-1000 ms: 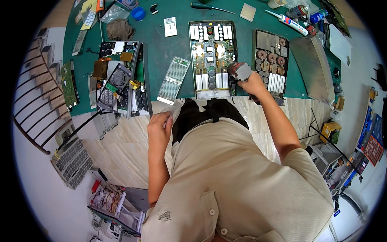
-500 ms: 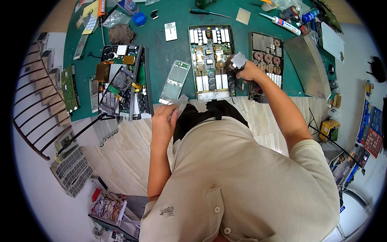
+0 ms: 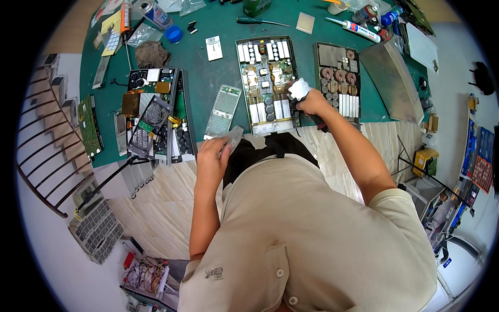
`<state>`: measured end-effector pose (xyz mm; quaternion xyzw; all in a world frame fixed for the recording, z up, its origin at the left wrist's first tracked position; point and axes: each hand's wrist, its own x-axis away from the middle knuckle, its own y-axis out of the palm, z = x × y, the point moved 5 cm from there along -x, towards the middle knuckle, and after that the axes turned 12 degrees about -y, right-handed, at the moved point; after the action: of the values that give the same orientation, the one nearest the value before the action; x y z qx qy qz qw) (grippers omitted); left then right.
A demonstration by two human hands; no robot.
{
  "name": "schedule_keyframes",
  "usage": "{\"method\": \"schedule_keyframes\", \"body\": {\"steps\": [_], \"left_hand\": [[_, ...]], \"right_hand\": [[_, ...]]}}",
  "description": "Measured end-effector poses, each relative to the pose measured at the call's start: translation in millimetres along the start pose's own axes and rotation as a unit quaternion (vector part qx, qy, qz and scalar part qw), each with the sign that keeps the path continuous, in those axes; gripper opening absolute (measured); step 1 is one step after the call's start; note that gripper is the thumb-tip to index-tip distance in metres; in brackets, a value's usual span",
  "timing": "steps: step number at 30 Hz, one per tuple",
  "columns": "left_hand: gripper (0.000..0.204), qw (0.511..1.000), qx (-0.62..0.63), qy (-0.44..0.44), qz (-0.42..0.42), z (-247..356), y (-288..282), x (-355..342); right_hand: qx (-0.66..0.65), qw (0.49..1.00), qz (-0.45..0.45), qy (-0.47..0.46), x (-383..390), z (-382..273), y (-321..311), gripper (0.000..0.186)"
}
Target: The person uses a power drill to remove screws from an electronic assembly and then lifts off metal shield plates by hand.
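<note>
My right hand [image 3: 314, 104] grips a dark red-and-black power tool with a silvery top [image 3: 299, 89] at the lower right side of an open power supply unit [image 3: 267, 67] packed with capacitors and heat sinks. Just right of that stands a second open unit [image 3: 338, 67] with copper coils. My left hand [image 3: 213, 151] has its fingers closed on a small translucent plastic bag [image 3: 233, 135] at the bench's front edge, below a perforated metal panel [image 3: 222, 109]. Further left, a third unit [image 3: 153, 109] with a fan lies open.
The green bench [image 3: 202, 73] also carries a screwdriver [image 3: 260, 22], a sealant tube [image 3: 352, 29], a blue cap [image 3: 173, 34], spray cans, a rag [image 3: 152, 53] and a curved metal cover [image 3: 391, 80]. A stair railing [image 3: 47, 145] is at the left.
My right hand with the tool has shifted slightly down and left along the middle unit. My left hand, with the bag, has risen a little and moved right. The whole view has shifted slightly.
</note>
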<state>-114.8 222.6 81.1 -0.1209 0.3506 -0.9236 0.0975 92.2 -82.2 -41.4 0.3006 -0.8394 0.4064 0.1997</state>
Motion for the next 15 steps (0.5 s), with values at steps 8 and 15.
{"method": "schedule_keyframes", "body": {"steps": [8, 15], "left_hand": [[0.018, 1.0, 0.005, 0.01, -0.01, 3.3, 3.0, -7.2], [0.019, 1.0, 0.011, 0.028, -0.006, 7.6, 3.0, -6.9]], "right_hand": [[0.01, 0.999, 0.014, 0.047, 7.5, -21.0, -0.5, 0.03], [0.087, 0.994, 0.062, 0.002, 0.1, -5.2, 1.4, 0.036]]}}
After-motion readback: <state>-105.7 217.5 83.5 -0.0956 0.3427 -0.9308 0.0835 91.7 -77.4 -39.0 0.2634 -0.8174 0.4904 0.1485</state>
